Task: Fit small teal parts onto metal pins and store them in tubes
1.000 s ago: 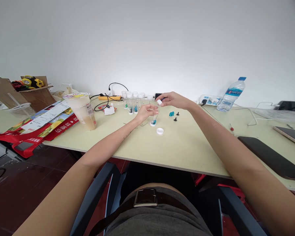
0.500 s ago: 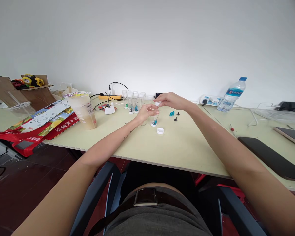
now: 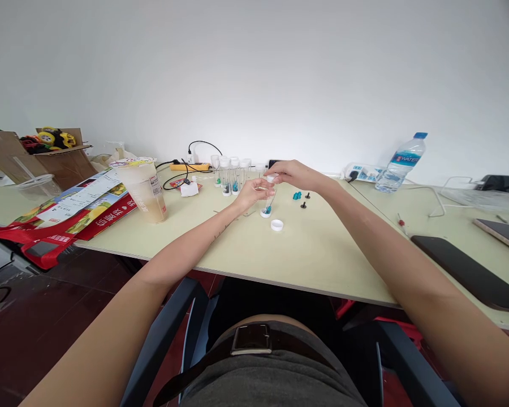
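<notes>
My left hand [image 3: 251, 194] is closed around a clear plastic tube [image 3: 268, 204] that leans on the table, with a blue piece at its bottom. My right hand [image 3: 292, 172] pinches a small white cap [image 3: 271, 178] at the tube's top end. A loose white cap [image 3: 276, 225] lies on the table just in front of the tube. A blue piece [image 3: 296, 196] and two small black pieces [image 3: 304, 201] lie to the right of the hands. Several more capped clear tubes [image 3: 230, 172] stand in a row behind my left hand.
A tall drink cup [image 3: 145, 189] and a red bag with papers [image 3: 63, 213] are on the left, near a cardboard box [image 3: 42, 154]. A power strip with cables [image 3: 190, 167] is at the back. At the right are a water bottle [image 3: 400, 162], a screwdriver [image 3: 401, 223], and dark flat devices [image 3: 466, 272].
My right hand has moved left and down, bringing the white cap from above the table onto the top of the tube in my left hand.
</notes>
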Available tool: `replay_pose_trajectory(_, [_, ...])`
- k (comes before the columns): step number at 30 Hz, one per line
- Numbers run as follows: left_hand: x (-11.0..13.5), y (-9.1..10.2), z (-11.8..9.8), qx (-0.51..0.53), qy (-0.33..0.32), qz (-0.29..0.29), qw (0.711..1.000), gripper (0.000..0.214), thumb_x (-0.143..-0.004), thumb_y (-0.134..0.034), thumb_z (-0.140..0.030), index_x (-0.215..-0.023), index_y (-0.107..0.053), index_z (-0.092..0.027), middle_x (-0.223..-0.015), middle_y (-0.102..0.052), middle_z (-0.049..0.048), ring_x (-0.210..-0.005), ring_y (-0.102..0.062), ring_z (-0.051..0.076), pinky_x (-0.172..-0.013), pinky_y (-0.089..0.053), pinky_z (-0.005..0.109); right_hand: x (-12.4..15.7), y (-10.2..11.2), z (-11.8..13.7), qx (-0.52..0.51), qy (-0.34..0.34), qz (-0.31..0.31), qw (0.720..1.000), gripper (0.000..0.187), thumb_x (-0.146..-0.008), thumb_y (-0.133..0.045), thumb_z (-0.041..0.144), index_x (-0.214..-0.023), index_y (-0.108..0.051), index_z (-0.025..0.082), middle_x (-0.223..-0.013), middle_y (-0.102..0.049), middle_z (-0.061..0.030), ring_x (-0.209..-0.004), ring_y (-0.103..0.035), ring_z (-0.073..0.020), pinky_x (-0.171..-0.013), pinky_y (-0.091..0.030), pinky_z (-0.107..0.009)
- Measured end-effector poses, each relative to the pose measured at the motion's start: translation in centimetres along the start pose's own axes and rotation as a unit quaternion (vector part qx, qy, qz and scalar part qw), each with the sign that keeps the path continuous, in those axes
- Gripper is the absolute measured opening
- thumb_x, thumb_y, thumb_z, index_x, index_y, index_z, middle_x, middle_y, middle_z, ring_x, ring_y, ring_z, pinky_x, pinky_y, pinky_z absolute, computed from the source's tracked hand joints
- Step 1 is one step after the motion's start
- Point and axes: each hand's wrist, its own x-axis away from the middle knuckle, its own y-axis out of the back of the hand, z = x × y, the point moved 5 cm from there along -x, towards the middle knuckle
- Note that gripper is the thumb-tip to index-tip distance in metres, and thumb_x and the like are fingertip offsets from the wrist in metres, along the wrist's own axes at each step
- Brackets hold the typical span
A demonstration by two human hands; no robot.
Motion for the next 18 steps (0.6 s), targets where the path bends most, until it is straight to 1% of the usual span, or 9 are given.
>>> replay_pose_trajectory(3, [0.0, 0.0, -0.1, 0.0, 0.001, 0.005, 1.0, 0.04, -0.058, -0.075, -0.034, -0.088, -0.062, -0.011, -0.087, -0.063, 0.0073, -0.08, -0.061, 0.017, -0.078, -0.048, 0.038, 0.1, 0.1, -0.5, -0.013, -0.022, -0.018, 1.0, 0.034, -0.077, -0.046, 0.024, -0.105, -0.064, 0.02, -0.101, -0.063, -0.0067, -0.088, -0.053, -0.0203, -0.071, -0.039, -0.03])
replay_pose_trajectory(8, [0.1, -0.1, -0.1, 0.008, 0.002, 0.007, 1.0, 0.04, -0.058, -0.075, -0.034, -0.088, -0.062, -0.012, -0.09, -0.062, 0.0075, -0.078, -0.061, 0.016, -0.077, -0.049, 0.037, 0.2, 0.1, -1.2, -0.04, -0.06, -0.028, 0.997, 0.032, -0.075, -0.049, 0.026, -0.101, -0.066, 0.022, -0.094, -0.064, -0.0042, -0.082, -0.055, -0.0189, -0.069, -0.039, -0.029])
replay_pose_trajectory(18, [0.0, 0.0, 0.0, 0.007, 0.004, 0.006, 1.0, 0.039, -0.058, -0.075, -0.034, -0.087, -0.062, -0.012, -0.091, -0.063, 0.0078, -0.078, -0.061, 0.015, -0.079, -0.048, 0.038, 0.1, 0.1, -1.6, -0.051, -0.041, -0.052, 0.996, 0.032, -0.072, -0.056, 0.029, -0.101, -0.067, 0.021, -0.098, -0.066, -0.0046, -0.086, -0.057, -0.0204, -0.074, -0.041, -0.031])
